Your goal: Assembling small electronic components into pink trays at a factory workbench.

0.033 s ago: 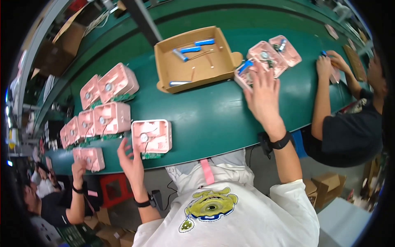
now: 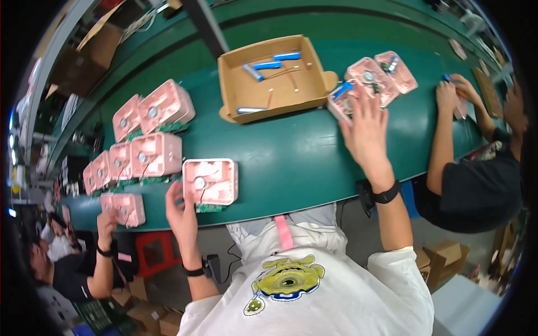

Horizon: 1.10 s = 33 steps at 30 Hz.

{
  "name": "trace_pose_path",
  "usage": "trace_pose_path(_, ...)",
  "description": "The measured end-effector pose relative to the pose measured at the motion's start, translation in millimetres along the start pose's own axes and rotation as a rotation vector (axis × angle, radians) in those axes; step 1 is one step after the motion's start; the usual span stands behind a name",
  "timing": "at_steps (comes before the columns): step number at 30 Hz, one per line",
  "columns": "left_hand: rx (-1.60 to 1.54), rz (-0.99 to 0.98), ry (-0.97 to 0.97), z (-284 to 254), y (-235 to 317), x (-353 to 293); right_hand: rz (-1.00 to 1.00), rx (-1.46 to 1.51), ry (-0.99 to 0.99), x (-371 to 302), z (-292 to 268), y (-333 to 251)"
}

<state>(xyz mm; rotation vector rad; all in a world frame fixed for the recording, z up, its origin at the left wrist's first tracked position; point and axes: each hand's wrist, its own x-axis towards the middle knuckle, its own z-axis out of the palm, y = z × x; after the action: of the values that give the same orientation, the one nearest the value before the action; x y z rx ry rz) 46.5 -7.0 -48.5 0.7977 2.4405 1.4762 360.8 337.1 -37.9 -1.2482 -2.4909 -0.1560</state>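
A square pink plastic housing lies open side up near the front edge of the table, with a round silver part and a dark wire inside. A green circuit board shows beneath its near edge. My left hand is at its left side, fingers apart and slightly curled; contact is unclear. On the right, my right hand reaches with fingers stretched and spread over another pink housing. A blue cylindrical battery rests at that housing's far side. My fingers hide much of its inside.
A cardboard tray with several blue batteries and wires stands mid-table. More pink housings stand at left, and two more at far right. Co-workers sit on both sides; one hand touches a housing at left.
The view has shifted slightly, so the table things appear a little further right. My left hand has come slightly nearer the housing beside it. My right hand stays over its housing.
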Motion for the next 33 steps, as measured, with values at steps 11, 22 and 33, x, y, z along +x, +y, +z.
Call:
trace_pose_path(11, 0.042, 0.099, -0.176, 40, 25, 12, -0.228, 0.515, 0.037, -6, -71, -85)
trace_pose_path(22, -0.211, 0.170, -0.229, 70, 57, 26, -0.374, 0.649, -0.359, -2, -57, -122)
trace_pose_path(33, -0.373, -0.086, -0.356, 94, 51, 0, -0.261, 0.772, -0.276, -8, -75, -119)
